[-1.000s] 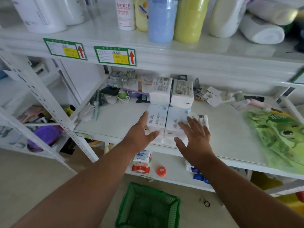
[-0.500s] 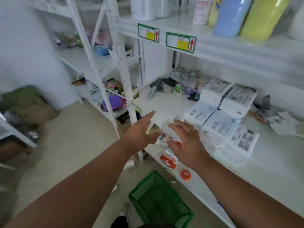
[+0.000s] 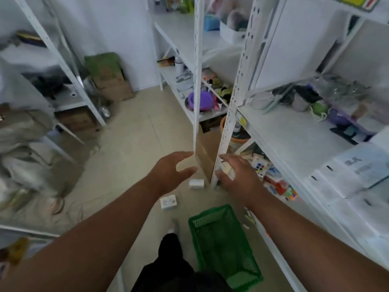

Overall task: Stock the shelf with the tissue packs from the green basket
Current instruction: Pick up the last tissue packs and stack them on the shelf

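Both arms reach forward over the floor, and neither hand holds anything: the left hand [image 3: 172,171] hangs with fingers spread and loosely curved, the thumb apart from them, and the right hand [image 3: 237,175] is likewise slack, its fingers in front of the foot of the white perforated metal upright [image 3: 235,98] — whether they touch it cannot be told. The green plastic mesh basket [image 3: 223,241] sits on the floor beside the shelf unit, below the right forearm, and looks empty, which suggests its load has gone up. The white wrapped tissue packs [image 3: 357,171] lie flat and close together on the white shelf board [image 3: 290,133] at the right edge of the view, pushed in from the front lip, probably so they sit square and cannot slide off. Two small white packs lie loose on the floor just beyond the basket, one [image 3: 196,183] near the upright's foot and one [image 3: 168,202] nearer — likely strays that the hands are heading for, though that is a guess. The floor is pale beige tile. White metal racks line the room on both sides, their shelves crowded with small goods, among them a purple round bowl [image 3: 202,98], and brown cardboard boxes [image 3: 111,81] stand against the far wall.
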